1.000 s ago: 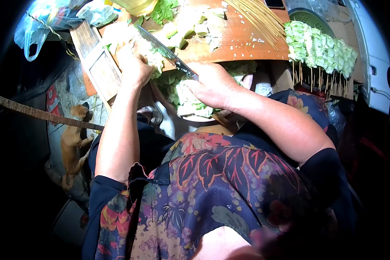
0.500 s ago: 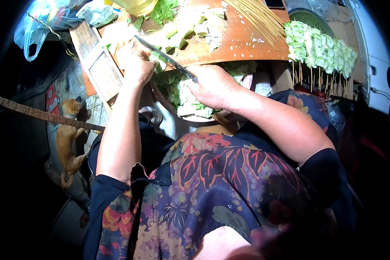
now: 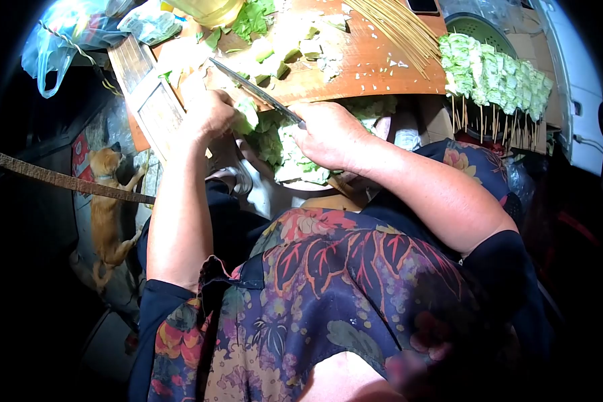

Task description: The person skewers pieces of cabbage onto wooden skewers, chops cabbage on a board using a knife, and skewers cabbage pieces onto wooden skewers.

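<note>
My right hand [image 3: 329,137] is closed round the handle of a long knife [image 3: 254,90]. Its blade slants up and left over the near edge of the wooden board [image 3: 382,74]. My left hand [image 3: 210,114] pinches a pale green cabbage leaf [image 3: 246,116] just below the blade, apart from it. Under both hands, in front of my lap, a container holds a heap of cut cabbage leaves [image 3: 295,155]; my right forearm and the board hide part of it. Cut stem chunks [image 3: 275,57] lie on the board beyond the knife.
Bamboo skewers [image 3: 395,33] lie on the board's right. Skewered folded leaves [image 3: 496,74] are stacked further right, before a green colander [image 3: 482,33]. A blue plastic bag [image 3: 57,57] and a wooden panel [image 3: 151,94] are at left. A tan dog [image 3: 107,208] is on the floor.
My left hand has drawn back slightly down and left from the blade, with the cabbage leaf now showing beside its fingers. The knife has barely moved. The dog has raised its head.
</note>
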Demonstrator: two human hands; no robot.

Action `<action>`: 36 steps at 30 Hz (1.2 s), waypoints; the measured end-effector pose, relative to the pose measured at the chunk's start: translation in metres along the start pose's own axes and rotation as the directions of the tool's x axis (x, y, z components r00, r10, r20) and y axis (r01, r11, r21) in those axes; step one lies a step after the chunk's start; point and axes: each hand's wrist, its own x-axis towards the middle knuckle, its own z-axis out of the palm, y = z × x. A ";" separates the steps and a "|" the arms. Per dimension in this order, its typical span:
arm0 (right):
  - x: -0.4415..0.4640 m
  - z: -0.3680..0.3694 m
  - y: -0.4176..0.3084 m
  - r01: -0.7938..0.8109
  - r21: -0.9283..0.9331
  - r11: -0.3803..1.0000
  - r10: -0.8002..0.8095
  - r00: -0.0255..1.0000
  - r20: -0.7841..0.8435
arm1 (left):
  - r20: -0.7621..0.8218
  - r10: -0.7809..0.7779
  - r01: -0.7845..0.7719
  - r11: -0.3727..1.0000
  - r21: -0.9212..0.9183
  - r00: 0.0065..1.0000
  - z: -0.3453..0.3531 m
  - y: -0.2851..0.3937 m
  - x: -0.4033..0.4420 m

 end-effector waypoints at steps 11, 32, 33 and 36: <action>-0.002 0.002 0.005 0.057 0.038 0.998 -0.056 0.998 -0.026 | -0.361 0.222 -0.156 0.967 0.203 0.906 0.006 -0.011 0.000; -0.007 -0.011 -0.008 0.159 0.202 0.966 -0.109 0.965 -0.236 | 0.067 0.273 -0.134 0.654 -0.745 0.960 -0.013 -0.019 -0.017; -0.008 -0.012 -0.011 0.150 0.312 0.938 -0.057 0.956 -0.288 | 0.069 0.279 -0.136 0.652 -0.746 0.958 -0.011 -0.016 -0.020; -0.006 -0.011 -0.005 0.203 0.349 0.915 -0.061 0.924 -0.377 | 0.016 0.479 -0.247 0.480 -0.842 0.877 0.000 -0.004 -0.024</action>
